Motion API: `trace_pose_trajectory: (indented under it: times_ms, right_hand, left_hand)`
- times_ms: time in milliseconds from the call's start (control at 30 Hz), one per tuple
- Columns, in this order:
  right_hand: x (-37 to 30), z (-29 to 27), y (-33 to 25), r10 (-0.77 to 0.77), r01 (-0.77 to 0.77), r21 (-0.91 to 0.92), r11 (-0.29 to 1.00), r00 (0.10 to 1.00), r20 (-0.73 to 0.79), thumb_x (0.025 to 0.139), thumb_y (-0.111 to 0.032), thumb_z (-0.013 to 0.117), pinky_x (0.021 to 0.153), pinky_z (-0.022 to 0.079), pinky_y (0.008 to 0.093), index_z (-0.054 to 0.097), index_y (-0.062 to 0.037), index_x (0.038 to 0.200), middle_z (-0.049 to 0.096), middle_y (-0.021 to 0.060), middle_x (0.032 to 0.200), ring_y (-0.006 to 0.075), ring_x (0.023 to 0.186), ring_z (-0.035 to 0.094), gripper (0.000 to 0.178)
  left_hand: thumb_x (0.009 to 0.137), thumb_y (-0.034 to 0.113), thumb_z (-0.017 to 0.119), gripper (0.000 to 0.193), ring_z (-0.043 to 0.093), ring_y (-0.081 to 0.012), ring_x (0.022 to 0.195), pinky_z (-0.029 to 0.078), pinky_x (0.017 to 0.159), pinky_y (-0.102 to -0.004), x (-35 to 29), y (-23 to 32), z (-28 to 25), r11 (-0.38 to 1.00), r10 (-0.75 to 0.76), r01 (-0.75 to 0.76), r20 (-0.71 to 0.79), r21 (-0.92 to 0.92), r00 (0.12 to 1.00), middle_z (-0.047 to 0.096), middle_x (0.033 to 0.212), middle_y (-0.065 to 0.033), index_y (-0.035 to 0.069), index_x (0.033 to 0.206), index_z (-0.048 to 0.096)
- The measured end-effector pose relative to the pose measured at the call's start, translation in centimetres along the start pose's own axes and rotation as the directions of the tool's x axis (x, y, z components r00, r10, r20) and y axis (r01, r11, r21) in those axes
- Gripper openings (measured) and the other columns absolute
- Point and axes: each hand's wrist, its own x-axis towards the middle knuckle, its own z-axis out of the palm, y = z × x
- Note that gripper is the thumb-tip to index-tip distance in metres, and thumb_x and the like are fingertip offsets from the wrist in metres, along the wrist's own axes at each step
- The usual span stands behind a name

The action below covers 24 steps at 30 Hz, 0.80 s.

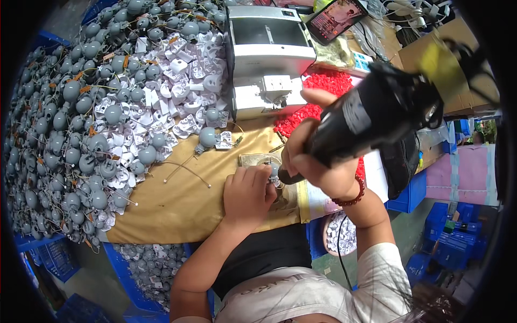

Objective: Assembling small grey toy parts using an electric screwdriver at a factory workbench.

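My right hand [328, 175] is wrapped round a large black electric screwdriver [350, 116], held slanted with its nose down toward the left. The nose meets or nearly meets a small grey rounded part [274, 169] on a flat block [251, 160]; the exact contact is hidden. My left hand [245, 196] has its fingers bent and pressed against that grey part, steadying it from the left. Just beyond lies a grey ball-shaped part with a white plate [207, 138] on the brown cloth [177, 207].
A heap of grey ball parts [70, 129] and white plastic pieces [188, 70] covers the left side. A silver machine [269, 56] stands at the back, beside red small parts [328, 81] and a lit phone [336, 19]. A blue bin [126, 274] sits below the table edge.
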Motion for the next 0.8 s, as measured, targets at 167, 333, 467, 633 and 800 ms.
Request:
trace_pose_trajectory:
  times_ms: [167, 333, 467, 633, 800]
  right_hand:
    - [-1.1, -1.0, 1.8, -0.144, 0.163, -0.089, 0.983, 0.971, 0.19, 0.08, 0.012, 0.061, 0.066, 0.054, 0.036, 0.017, -0.0064, 0.156, 0.057, 0.0074, 0.076, 0.0194, 0.066, 0.061, 0.09]
    - [-1.6, -1.2, 1.7, -0.163, 0.179, -0.041, 0.983, 0.956, 0.242, 0.081, 0.012, 0.061, 0.064, 0.054, 0.0372, 0.023, -0.0075, 0.151, 0.055, 0.0061, 0.073, 0.0198, 0.064, 0.06, 0.082]
    - [-2.9, -0.2, 1.6, -0.194, 0.206, -0.042, 0.978, 0.961, 0.197, 0.083, 0.008, 0.066, 0.063, 0.053, 0.0365, 0.04, -0.0103, 0.119, 0.055, 0.0058, 0.075, 0.021, 0.065, 0.059, 0.048]
    - [-4.0, 0.2, 2.1, -0.249, 0.241, 0.072, 0.968, 0.958, 0.142, 0.083, 0.006, 0.068, 0.065, 0.053, 0.037, 0.044, -0.0099, 0.115, 0.057, 0.0072, 0.078, 0.0227, 0.068, 0.059, 0.043]
    - [-3.9, 0.2, 2.7, -0.286, 0.274, 0.097, 0.957, 0.947, 0.147, 0.084, 0.003, 0.071, 0.063, 0.053, 0.0357, 0.045, -0.0091, 0.114, 0.057, 0.0072, 0.078, 0.0219, 0.066, 0.058, 0.042]
  left_hand:
    - [0.075, 0.014, 0.073, 0.043, 0.061, -0.0258, 0.092, 0.046, 0.075, -0.0425, -0.1, 0.1, 0.0, 1.0, 0.014, -0.014, -0.021, 0.002, 1.0, 0.064, 0.105, -0.0034, 0.012, 0.116, 0.06]
    - [0.075, 0.014, 0.074, 0.043, 0.061, -0.0262, 0.093, 0.046, 0.076, -0.0424, -0.1, 0.0, 0.0, 1.0, 0.024, -0.024, -0.047, 0.004, 0.999, 0.064, 0.107, -0.0036, 0.012, 0.115, 0.059]
    - [0.074, 0.012, 0.075, 0.044, 0.061, -0.0269, 0.095, 0.046, 0.078, -0.0427, 0.2, 0.1, -0.8, 0.999, 0.008, -0.006, 0.053, -0.046, 0.999, 0.065, 0.108, -0.0039, 0.012, 0.115, 0.058]
    - [0.073, 0.01, 0.076, 0.045, 0.061, -0.0272, 0.097, 0.046, 0.081, -0.043, 0.3, -0.1, -0.6, 0.997, 0.009, -0.004, 0.058, -0.077, 0.998, 0.065, 0.108, -0.0046, 0.011, 0.115, 0.059]
    - [0.073, 0.01, 0.077, 0.046, 0.061, -0.0275, 0.098, 0.047, 0.082, -0.0431, 0.3, -0.1, -0.6, 0.998, -0.001, 0.006, 0.077, -0.063, 0.997, 0.065, 0.108, -0.005, 0.01, 0.116, 0.06]
